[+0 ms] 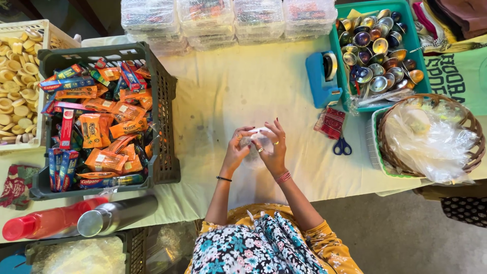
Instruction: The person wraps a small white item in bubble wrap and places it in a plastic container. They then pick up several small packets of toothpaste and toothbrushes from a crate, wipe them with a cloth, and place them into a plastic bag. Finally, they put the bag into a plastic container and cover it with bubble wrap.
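My left hand (236, 149) and my right hand (274, 147) meet over the white tablecloth (228, 91), near its front edge. Between them they hold a small clear plastic pouch (255, 136) with something pale inside; its contents are too small to make out. Both hands pinch the top of the pouch with the fingertips. Rings and wrist bands show on both hands.
A dark crate (161, 116) of orange packets and toothpaste boxes stands to the left. A teal tray (413, 35) of small shiny metal bowls, a blue tape dispenser (322, 81), blue-handled scissors (342, 146) and a wicker basket (476, 147) lie right. Stacked clear boxes (223, 20) line the far edge.
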